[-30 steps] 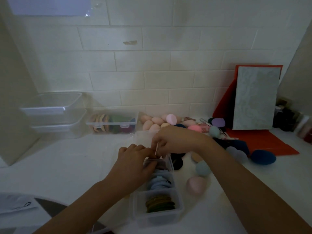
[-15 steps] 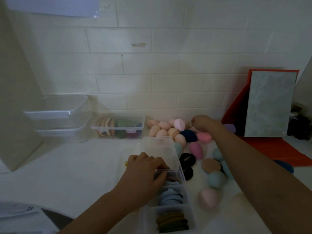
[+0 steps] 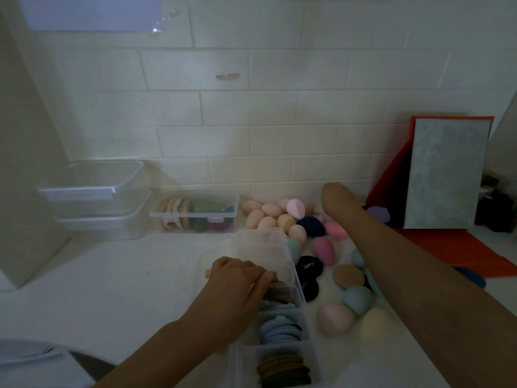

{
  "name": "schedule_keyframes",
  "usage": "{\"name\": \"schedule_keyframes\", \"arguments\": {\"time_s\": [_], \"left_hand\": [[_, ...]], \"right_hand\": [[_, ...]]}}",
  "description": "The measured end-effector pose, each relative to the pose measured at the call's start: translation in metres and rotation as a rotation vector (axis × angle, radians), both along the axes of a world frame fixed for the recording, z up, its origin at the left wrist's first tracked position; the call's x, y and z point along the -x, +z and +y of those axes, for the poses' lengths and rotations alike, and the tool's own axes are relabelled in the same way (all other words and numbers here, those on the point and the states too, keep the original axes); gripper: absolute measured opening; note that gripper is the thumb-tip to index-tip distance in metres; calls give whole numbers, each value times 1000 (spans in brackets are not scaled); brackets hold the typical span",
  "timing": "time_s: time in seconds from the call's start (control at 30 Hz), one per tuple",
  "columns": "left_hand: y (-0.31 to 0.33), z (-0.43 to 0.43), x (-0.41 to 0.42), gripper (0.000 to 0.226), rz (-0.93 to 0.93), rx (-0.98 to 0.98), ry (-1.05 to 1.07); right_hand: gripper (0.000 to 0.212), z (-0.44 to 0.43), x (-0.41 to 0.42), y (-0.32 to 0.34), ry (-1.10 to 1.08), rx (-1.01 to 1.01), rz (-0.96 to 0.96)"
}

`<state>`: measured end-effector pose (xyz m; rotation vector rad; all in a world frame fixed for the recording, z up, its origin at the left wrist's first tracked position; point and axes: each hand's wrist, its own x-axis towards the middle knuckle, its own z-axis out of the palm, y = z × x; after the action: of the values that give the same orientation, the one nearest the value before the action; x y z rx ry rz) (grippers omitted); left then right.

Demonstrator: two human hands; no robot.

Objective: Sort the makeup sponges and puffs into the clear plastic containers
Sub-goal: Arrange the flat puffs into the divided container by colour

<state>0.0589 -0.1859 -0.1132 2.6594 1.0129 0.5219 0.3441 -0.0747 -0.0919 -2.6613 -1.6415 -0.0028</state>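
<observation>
White counter (image 3: 112,289), stacked tubs (image 3: 95,191) left, forearm (image 3: 405,275) covering loose sponges (image 3: 335,317)

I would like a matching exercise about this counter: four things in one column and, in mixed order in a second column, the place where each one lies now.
Things
1. light blue puffs
2. black puff with gold logo
3. navy sponge
4. large clear containers

Places
A. stacked at the far left
B. next to the peach sponges
C. inside a compartment of the divided box
D. flat on the counter, directly to the right of the divided box

Pairs: 1-C, 2-D, 3-B, 4-A
</observation>
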Motion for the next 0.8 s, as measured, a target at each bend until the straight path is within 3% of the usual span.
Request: {"name": "schedule_keyframes", "arguments": {"time_s": [0.03,0.13,0.23,0.37,0.47,0.8], "left_hand": [[1,0,1,67,10,-18,-11],[4,4,1,33,-43,-17,-8],[9,7,1,22,-108,6,39],[14,7,1,10,-118,23,52],[22,6,-3,11,-101,49,27],[36,5,-16,21,159,-142,-48]], "right_hand": [[32,-3,1,1,-4,-53,-12],[33,-20,17,9,63,-193,-108],[39,-41,38,25,177,-294,-187],[21,-84,55,51,329,-571,190],[14,-116,64,60,480,-525,450],[17,-134,79,43,508,-476,628]]}}
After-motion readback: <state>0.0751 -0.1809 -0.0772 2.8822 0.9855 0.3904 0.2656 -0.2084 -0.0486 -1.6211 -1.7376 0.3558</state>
